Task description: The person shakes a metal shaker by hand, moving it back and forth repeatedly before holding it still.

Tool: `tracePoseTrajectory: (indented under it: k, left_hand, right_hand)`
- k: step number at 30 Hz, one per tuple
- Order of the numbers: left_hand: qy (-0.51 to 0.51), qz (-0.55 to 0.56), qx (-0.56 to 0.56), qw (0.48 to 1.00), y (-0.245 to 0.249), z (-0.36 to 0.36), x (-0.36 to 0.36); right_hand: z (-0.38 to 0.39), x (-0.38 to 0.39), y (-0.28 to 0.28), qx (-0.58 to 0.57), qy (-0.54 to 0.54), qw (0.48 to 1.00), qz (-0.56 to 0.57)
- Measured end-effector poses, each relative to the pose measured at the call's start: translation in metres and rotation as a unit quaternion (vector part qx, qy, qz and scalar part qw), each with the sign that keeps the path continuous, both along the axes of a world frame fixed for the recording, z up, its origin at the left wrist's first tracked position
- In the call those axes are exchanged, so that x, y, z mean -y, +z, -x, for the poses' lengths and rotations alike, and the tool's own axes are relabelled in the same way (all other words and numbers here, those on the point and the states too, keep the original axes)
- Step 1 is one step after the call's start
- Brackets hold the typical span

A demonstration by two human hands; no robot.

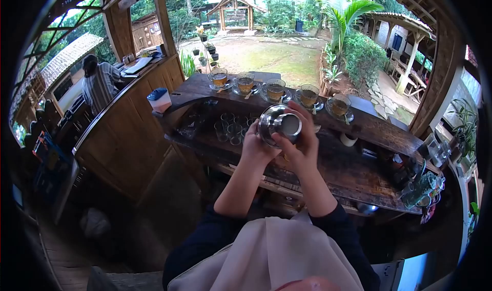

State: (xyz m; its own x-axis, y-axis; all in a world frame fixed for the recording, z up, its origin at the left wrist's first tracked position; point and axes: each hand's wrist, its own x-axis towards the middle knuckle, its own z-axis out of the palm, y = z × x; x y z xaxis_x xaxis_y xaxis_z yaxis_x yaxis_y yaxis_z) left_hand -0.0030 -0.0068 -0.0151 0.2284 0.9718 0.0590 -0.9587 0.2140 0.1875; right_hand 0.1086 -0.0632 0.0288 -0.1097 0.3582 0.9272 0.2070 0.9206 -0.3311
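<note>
A shiny metal shaker point(272, 122) is held up over the dark wooden counter, its capped end tilted towards me. My left hand point(257, 145) is wrapped round its lower left side. Around the right side and cap curls my right hand point(303, 140), its thumb on the metal near the cap. Beyond the shaker, several glass cups of amber drink, such as one at the left point(219, 77) and one at the right point(339, 105), stand on saucers with spoons. Small empty glasses point(235, 129) sit just left of my hands.
A lidded plastic container point(159, 100) stands at the counter's left end. Glassware point(423, 188) is grouped at the right end, near a glass jug point(438, 150). A person in a striped shirt point(100, 86) is at another wooden counter point(125, 117) on the left.
</note>
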Motion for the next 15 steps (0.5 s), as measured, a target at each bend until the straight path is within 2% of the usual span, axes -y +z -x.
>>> tracePoseTrajectory:
  k: [1,2,3,4,5,6,7,8,9,11,12,13,14,15]
  left_hand:
    - [-0.002,-0.005,0.001,1.0,0.003,0.006,0.001]
    - [-0.092,-0.05,-0.002,0.994,0.015,0.021,0.008]
    - [-0.18,-0.091,-0.004,0.979,0.026,0.03,0.019]
    - [-0.14,-0.128,-0.074,0.979,0.04,0.03,0.035]
    - [-0.182,-0.221,0.001,0.958,0.052,0.03,0.048]
    - [-0.148,-0.286,0.022,0.947,0.042,0.027,0.055]
    - [-0.114,-0.35,0.043,0.929,0.031,0.022,0.058]
    - [-0.016,-0.489,0.078,0.869,0.034,0.006,0.039]
    - [-0.052,-0.459,0.042,0.886,0.032,0.009,0.047]
    - [-0.174,-0.204,-0.014,0.963,0.014,0.018,0.035]
    - [0.059,-0.203,-0.249,0.945,0.03,0.008,0.058]
    - [-0.202,-0.146,0.085,0.965,-0.028,0.016,0.0]
    - [-0.1,-0.032,0.036,0.994,-0.011,0.008,0.01]
    - [0.007,0.084,-0.011,0.996,0.005,-0.001,0.022]
  right_hand:
    - [0.001,-0.004,0.004,-0.091,-0.02,0.992,0.086]
    - [-0.003,0.002,0.008,-0.091,-0.021,0.992,0.079]
    - [-0.013,0.022,0.009,-0.005,-0.028,1.0,-0.007]
    - [-0.022,0.042,0.009,0.082,-0.034,0.992,-0.091]
    - [-0.026,0.052,0.009,0.168,-0.038,0.97,-0.172]
    - [0.016,0.03,-0.01,-0.04,-0.003,0.902,-0.429]
    - [0.012,0.023,-0.013,-0.04,-0.002,0.902,-0.429]
    - [0.008,0.021,-0.01,-0.006,-0.001,0.921,-0.39]
    - [0.001,0.02,-0.006,0.029,0.0,0.936,-0.35]
    - [-0.009,0.02,-0.001,0.097,0.004,0.96,-0.262]
    - [-0.01,0.019,0.001,0.131,0.006,0.967,-0.217]
    - [-0.003,-0.002,-0.014,0.091,-0.028,0.988,-0.119]
    - [0.01,-0.009,-0.012,0.01,-0.044,0.999,0.023]
    - [0.008,-0.004,-0.01,0.012,-0.043,0.999,0.022]
